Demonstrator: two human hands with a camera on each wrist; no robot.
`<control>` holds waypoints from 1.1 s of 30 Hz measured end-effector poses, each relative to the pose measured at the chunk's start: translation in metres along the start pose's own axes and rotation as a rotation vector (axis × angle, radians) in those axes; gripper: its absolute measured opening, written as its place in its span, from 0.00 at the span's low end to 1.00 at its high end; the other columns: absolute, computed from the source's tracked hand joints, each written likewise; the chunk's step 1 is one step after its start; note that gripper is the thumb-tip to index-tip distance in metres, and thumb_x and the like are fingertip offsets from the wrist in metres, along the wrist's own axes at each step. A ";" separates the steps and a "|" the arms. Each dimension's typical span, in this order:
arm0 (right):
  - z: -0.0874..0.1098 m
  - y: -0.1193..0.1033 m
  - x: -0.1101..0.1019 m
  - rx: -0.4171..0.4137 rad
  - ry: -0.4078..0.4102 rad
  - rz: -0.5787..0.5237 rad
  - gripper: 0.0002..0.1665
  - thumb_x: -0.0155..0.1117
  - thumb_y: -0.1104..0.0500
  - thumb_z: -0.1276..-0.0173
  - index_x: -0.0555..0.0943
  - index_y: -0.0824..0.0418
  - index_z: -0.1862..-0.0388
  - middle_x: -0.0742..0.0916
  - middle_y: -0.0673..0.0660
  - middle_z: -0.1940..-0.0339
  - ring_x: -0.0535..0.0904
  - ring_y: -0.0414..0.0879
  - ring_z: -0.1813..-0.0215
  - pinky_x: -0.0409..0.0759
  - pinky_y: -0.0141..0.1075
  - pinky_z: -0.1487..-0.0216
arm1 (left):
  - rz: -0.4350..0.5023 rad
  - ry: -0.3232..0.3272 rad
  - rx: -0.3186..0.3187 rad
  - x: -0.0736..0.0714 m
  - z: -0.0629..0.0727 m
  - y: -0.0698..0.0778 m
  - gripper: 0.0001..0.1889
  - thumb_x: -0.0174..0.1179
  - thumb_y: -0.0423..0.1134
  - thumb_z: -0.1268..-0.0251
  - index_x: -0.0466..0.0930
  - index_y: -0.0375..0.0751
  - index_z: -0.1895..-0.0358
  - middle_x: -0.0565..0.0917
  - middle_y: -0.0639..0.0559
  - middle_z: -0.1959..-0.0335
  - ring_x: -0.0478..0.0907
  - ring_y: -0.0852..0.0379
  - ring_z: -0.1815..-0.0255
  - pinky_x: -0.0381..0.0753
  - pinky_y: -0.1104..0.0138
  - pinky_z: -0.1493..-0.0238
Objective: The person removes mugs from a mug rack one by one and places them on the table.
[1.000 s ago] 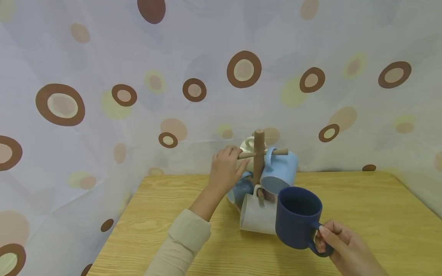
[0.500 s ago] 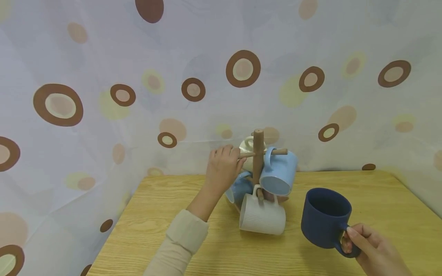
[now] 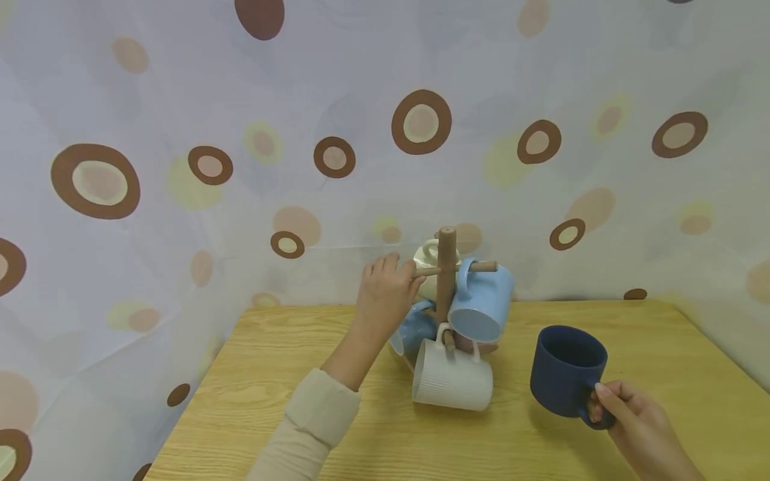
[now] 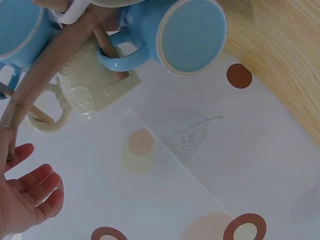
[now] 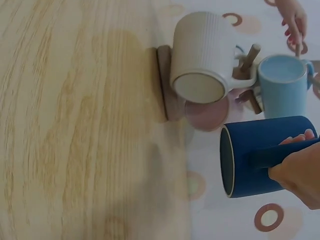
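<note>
My right hand [image 3: 644,421] holds a dark blue mug [image 3: 568,371] by its handle, upright, right of the wooden mug tree [image 3: 446,280] and apart from it. The right wrist view shows the fingers curled round the handle of this navy mug [image 5: 250,157]. With my left hand [image 3: 381,294] I grip the end of the tree's upper left peg; in the left wrist view the hand [image 4: 32,195] has its other fingers loosely bent. A light blue mug [image 3: 481,300] hangs on the upper right peg. Lower down hangs a white ribbed mug [image 3: 454,377].
Behind the left hand hangs a second blue mug [image 3: 415,331], partly hidden. A cream mug [image 3: 427,287] is at the tree's back, and a pinkish mug [image 5: 207,115] sits low behind the white one. The wooden table [image 3: 259,374] meets a patterned cloth backdrop [image 3: 361,67].
My right hand has carried the dark blue mug rightward, away from the white mug, mostly in the first half second. The left hand stays at the peg; the hanging mugs have not visibly moved.
</note>
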State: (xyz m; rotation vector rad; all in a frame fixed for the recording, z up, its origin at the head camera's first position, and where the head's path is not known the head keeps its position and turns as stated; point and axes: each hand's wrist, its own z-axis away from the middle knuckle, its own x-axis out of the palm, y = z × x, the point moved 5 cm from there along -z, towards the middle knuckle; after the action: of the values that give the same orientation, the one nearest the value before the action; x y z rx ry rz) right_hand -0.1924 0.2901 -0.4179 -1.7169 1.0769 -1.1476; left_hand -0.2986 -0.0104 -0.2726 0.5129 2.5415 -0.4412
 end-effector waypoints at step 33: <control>-0.024 0.040 -0.028 0.105 0.332 0.121 0.10 0.47 0.64 0.28 0.72 0.57 0.70 0.77 0.44 0.75 0.72 0.35 0.71 0.71 0.23 0.68 | 0.061 -0.104 -0.048 -0.003 -0.003 0.000 0.13 0.59 0.49 0.42 0.77 0.42 0.70 0.78 0.47 0.74 0.77 0.51 0.72 0.77 0.64 0.70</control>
State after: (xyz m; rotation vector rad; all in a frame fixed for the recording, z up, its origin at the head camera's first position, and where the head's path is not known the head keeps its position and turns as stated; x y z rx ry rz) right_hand -0.2304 0.2998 -0.4562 -1.3899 1.2758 -1.4167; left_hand -0.2973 -0.0100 -0.2685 0.5337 2.4243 -0.3740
